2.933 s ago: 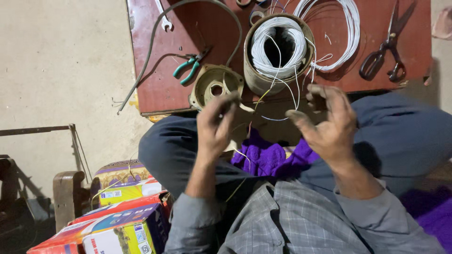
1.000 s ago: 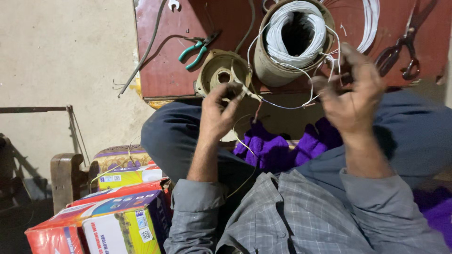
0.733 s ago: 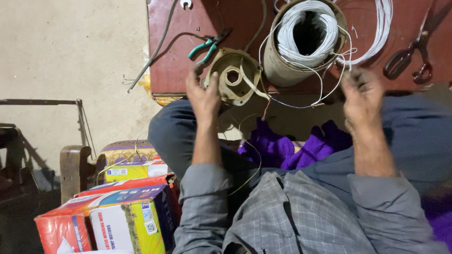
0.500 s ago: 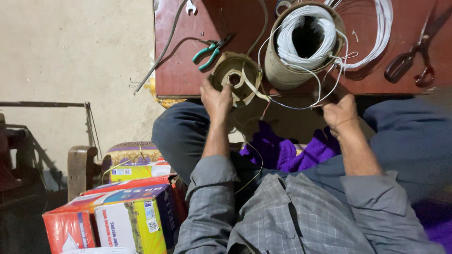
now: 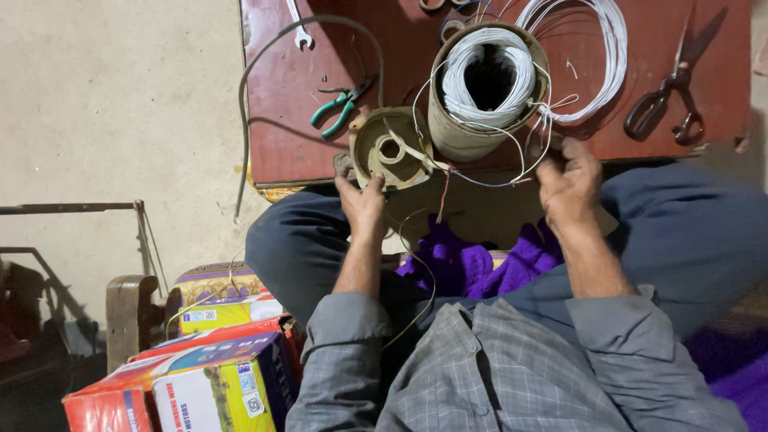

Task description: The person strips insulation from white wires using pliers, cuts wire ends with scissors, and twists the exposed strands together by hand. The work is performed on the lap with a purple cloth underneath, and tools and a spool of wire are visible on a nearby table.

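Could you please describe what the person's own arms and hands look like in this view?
Both arms wear long grey checked shirt sleeves, the cuffs pushed up so the forearms are bare. The left hand and right hand are bare too: no gloves, and no ring, watch or bracelet that I can see. The left sleeve bunches in folds near the elbow.

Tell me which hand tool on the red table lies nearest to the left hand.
The green-handled pliers, just above the left hand. The wrench lies farther, at the table's far edge, and the scissors are at the opposite end.
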